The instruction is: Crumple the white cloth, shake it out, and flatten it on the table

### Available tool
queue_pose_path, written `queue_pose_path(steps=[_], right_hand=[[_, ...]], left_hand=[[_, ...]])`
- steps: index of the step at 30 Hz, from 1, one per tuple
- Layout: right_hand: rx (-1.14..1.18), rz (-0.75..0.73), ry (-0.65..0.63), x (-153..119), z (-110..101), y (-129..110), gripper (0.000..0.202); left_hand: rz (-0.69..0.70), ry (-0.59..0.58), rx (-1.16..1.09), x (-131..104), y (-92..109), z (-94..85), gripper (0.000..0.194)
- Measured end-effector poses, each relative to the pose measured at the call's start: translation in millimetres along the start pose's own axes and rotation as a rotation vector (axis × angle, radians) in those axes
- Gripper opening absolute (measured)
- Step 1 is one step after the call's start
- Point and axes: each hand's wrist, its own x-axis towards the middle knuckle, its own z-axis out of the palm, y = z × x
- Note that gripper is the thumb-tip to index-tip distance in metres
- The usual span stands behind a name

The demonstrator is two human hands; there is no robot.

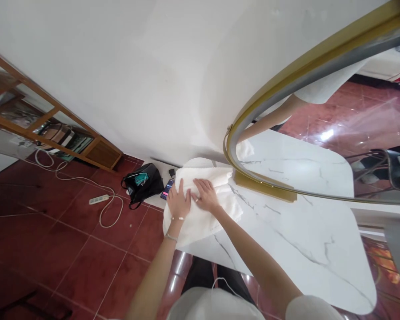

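A white cloth [200,224] lies spread over the left end of a white marble-patterned table [286,240]. My left hand [179,202] rests flat on the cloth's left part, its fingers apart; a bracelet and a band circle that wrist. Just to its right, my right hand [206,195] lies on the cloth with its fingers stretched out and a ring on one finger. Some folds and a ruffled edge show at the cloth's right side.
A large gold-framed mirror [270,84] stands on the table at the right. Left of the table are a phone [167,189], a black bag [143,184], a power strip [99,199] with its white cable on the red floor, and a wooden cabinet [103,153].
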Motion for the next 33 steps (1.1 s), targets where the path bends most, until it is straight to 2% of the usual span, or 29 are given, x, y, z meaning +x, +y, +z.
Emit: queue_pose_path(steps=[4, 7, 10, 12, 14, 17, 20, 24, 26, 28, 30, 33], right_hand=[[0.056, -0.155, -0.160, -56, -16, -28, 0.061], [0.059, -0.188, -0.289, -108, -28, -47, 0.075], [0.043, -0.148, -0.381, -153, -36, -57, 0.083], [0.021, -0.127, -0.415, -171, -39, -58, 0.081], [0.010, -0.136, -0.424, -177, -40, -53, 0.081], [-0.019, -0.140, -0.371, -167, -43, -32, 0.080], [-0.092, -0.080, -0.287, -145, -49, 4, 0.072], [-0.170, -0.010, -0.223, -110, -65, 61, 0.067], [-0.181, 0.004, -0.204, -96, -73, 80, 0.062], [-0.178, 0.015, -0.181, -91, -77, 86, 0.058], [-0.182, 0.049, -0.147, -97, -78, 81, 0.054], [-0.204, 0.109, -0.108, -127, -73, 55, 0.054]], left_hand=[[-0.040, 0.068, 0.017, -73, -12, -16.7, 0.052], [-0.017, 0.096, 0.019, -123, -14, -21.4, 0.054], [0.011, 0.058, 0.027, -158, -8, -21.7, 0.057], [0.022, 0.022, 0.024, -168, -1, -20.9, 0.058], [0.032, 0.000, 0.014, -167, 7, -19.1, 0.057], [0.087, -0.018, -0.001, -144, 22, -12.6, 0.055], [0.153, -0.050, -0.022, -106, 46, 1.3, 0.054], [0.184, -0.084, -0.063, -49, 91, 27.5, 0.056], [0.182, -0.095, -0.080, -27, 111, 37.3, 0.059], [0.178, -0.106, -0.086, -15, 123, 41.4, 0.060], [0.192, -0.122, -0.081, -16, 125, 40.0, 0.058], [0.243, -0.147, -0.069, -43, 114, 30.5, 0.055]])
